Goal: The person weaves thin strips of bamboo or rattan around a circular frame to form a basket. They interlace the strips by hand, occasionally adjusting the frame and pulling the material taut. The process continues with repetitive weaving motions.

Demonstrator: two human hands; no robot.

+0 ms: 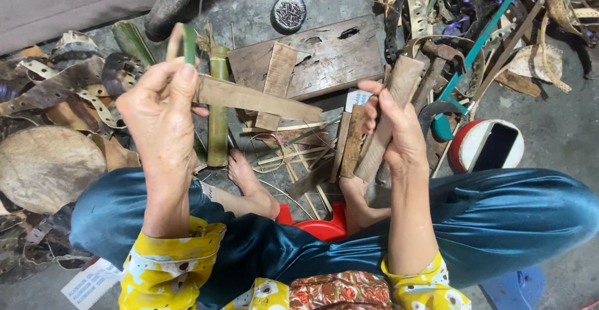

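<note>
My left hand (pixel 163 120) is raised and grips one end of a flat brown strip (pixel 262 100) that juts out to the right. A small green bamboo ring (pixel 182 40) sits above the fingertips of that hand. My right hand (pixel 394 132) is closed around a longer tan strip (pixel 390 116) held nearly upright, with a second darker slat (pixel 353 140) beside it. Both hands hover over my bare feet (pixel 249 182) and a scarred wooden board (pixel 324 57) on the floor.
A green bamboo tube (pixel 218 107) stands by the left hand. A round tin of nails (pixel 289 12) lies beyond the board. A teal-framed hacksaw (pixel 480 54) and a red-rimmed container (pixel 490 146) lie at right. Leather scraps are heaped at left and top right. A red stool (pixel 321 227) is under me.
</note>
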